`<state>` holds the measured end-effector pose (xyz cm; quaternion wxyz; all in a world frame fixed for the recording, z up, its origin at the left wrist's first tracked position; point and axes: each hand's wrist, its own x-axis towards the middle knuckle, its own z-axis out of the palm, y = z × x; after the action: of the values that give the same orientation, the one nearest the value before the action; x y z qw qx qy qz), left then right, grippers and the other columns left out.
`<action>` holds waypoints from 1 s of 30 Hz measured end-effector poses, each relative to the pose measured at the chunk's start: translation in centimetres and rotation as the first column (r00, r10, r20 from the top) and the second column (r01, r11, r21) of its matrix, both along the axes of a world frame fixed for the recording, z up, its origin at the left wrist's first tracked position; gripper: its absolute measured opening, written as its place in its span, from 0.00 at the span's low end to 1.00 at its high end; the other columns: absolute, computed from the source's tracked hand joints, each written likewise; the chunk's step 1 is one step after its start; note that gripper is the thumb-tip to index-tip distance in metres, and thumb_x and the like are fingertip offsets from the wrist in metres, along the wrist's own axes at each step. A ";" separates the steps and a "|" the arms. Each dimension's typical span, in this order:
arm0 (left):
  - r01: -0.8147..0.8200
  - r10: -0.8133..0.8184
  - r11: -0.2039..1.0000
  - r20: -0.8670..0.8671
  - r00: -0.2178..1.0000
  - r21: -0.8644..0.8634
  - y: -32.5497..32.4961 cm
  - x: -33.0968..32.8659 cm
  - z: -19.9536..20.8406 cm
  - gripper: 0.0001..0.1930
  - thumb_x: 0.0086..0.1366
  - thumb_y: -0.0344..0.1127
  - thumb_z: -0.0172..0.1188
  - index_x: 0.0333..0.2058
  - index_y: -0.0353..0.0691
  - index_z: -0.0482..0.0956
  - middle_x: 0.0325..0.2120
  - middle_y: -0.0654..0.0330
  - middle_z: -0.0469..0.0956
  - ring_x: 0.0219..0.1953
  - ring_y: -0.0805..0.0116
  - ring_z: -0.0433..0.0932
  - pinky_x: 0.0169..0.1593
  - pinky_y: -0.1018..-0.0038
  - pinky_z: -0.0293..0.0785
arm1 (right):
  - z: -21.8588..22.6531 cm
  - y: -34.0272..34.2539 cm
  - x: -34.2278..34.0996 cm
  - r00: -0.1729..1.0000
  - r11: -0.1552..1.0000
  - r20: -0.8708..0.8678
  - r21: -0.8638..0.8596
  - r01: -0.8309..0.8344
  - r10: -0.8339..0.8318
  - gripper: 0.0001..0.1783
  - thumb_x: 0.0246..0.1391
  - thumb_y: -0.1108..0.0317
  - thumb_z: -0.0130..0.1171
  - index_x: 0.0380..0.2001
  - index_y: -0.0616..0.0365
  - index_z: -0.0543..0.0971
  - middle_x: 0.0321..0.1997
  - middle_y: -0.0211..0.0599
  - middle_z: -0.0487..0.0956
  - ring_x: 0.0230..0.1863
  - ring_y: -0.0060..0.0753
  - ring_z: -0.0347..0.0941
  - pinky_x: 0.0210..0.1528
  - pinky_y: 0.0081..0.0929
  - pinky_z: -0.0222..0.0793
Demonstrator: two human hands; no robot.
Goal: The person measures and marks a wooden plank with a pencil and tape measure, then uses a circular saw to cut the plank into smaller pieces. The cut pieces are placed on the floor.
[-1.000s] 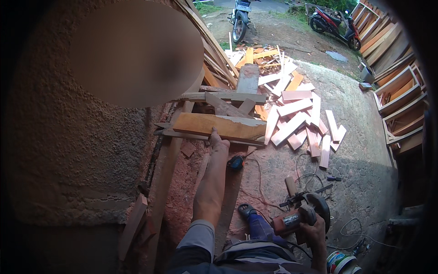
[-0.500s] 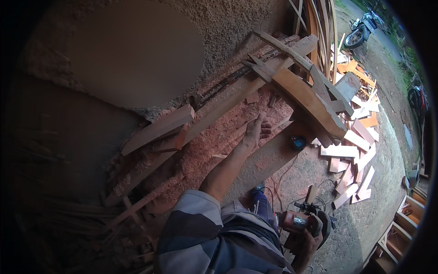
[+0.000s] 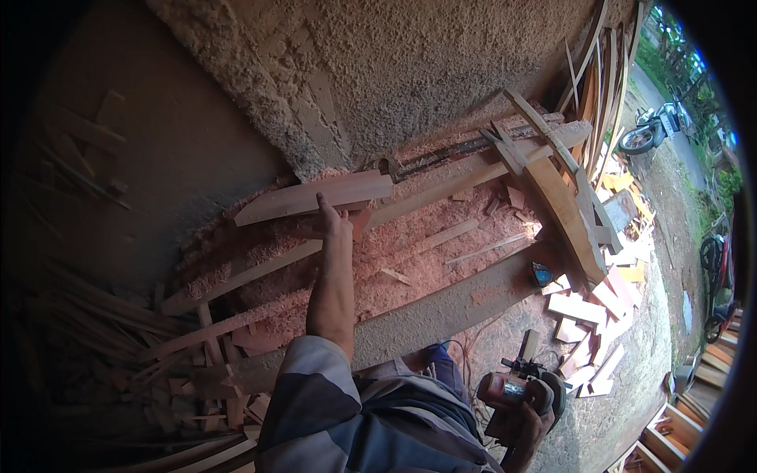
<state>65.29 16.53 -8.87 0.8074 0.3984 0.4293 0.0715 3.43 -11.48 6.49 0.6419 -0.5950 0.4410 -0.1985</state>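
Observation:
My left hand (image 3: 335, 218) reaches out to a pale wooden board piece (image 3: 303, 197) with an angled end. One finger lies stretched over its lower edge, and the others are spread beside it; I see no closed grip. A smaller reddish wood block (image 3: 360, 224) sits just right of the hand, partly under the board. Low at the right, my right hand (image 3: 536, 426) is wrapped round the handle of a red and black handheld power tool (image 3: 505, 390). The working face of the tool is hidden.
Long beams (image 3: 441, 296) run across a heap of pinkish shavings (image 3: 378, 260). A curved timber piece (image 3: 564, 205) lies across their right end, near a small blue object (image 3: 542, 273). Offcuts (image 3: 579, 307) cover the ground at right. A rough wall (image 3: 441, 71) stands behind; a motorcycle (image 3: 650, 130) is outside.
My left hand has moved left from over the shavings to the pale board, and its fingers have spread. The view has shifted. My right hand still holds the power tool.

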 end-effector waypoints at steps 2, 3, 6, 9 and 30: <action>0.093 -0.095 0.991 -0.015 0.995 -0.093 0.9 2.5 -0.5 0.35 0.63 0.57 0.68 0.62 0.49 0.66 0.52 0.55 0.70 0.53 0.58 0.72 0.60 0.56 0.71 | 0.8 1.4 0.5 0.998 0.997 -0.012 0.053 0.056 -0.056 0.31 0.42 0.75 0.64 0.55 0.65 0.78 0.50 0.38 0.82 0.48 0.33 0.79 0.55 0.31 0.74; 0.185 -0.187 0.977 -0.008 0.982 -0.108 -0.2 2.7 -0.3 0.36 0.63 0.57 0.68 0.64 0.50 0.65 0.55 0.55 0.69 0.57 0.57 0.70 0.63 0.55 0.69 | 1.6 2.3 0.8 0.996 0.995 -0.010 0.061 0.085 -0.084 0.31 0.42 0.75 0.64 0.55 0.65 0.78 0.49 0.38 0.82 0.48 0.33 0.79 0.54 0.31 0.74; 0.173 -0.172 0.985 0.042 0.984 -0.019 5.0 5.8 -1.6 0.35 0.64 0.54 0.67 0.65 0.50 0.64 0.64 0.54 0.62 0.64 0.54 0.64 0.64 0.54 0.69 | 1.1 2.9 1.9 0.998 0.995 0.055 0.104 0.009 -0.015 0.31 0.42 0.75 0.65 0.55 0.65 0.78 0.49 0.37 0.82 0.47 0.32 0.80 0.53 0.30 0.75; 0.331 -0.317 0.942 0.180 0.931 -0.049 5.5 4.7 -4.4 0.28 0.67 0.49 0.62 0.61 0.44 0.69 0.58 0.54 0.71 0.60 0.58 0.70 0.59 0.58 0.74 | 5.0 3.8 2.9 0.998 0.994 0.016 0.082 0.065 -0.067 0.29 0.43 0.75 0.66 0.53 0.64 0.79 0.47 0.35 0.83 0.46 0.28 0.80 0.52 0.30 0.76; 0.203 -0.235 0.851 0.004 0.972 0.485 30.5 -34.2 -7.0 0.30 0.76 0.54 0.51 0.64 0.36 0.62 0.55 0.47 0.71 0.55 0.54 0.75 0.56 0.59 0.75 | 11.5 8.7 15.3 0.906 0.879 -0.045 -0.226 -0.420 0.422 0.26 0.46 0.73 0.68 0.52 0.64 0.80 0.37 0.31 0.82 0.33 0.19 0.76 0.36 0.23 0.73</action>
<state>31.08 47.08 -15.90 0.6991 0.6301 0.3241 0.0960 18.71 -2.78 17.95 0.5975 -0.7465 0.2732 -0.1058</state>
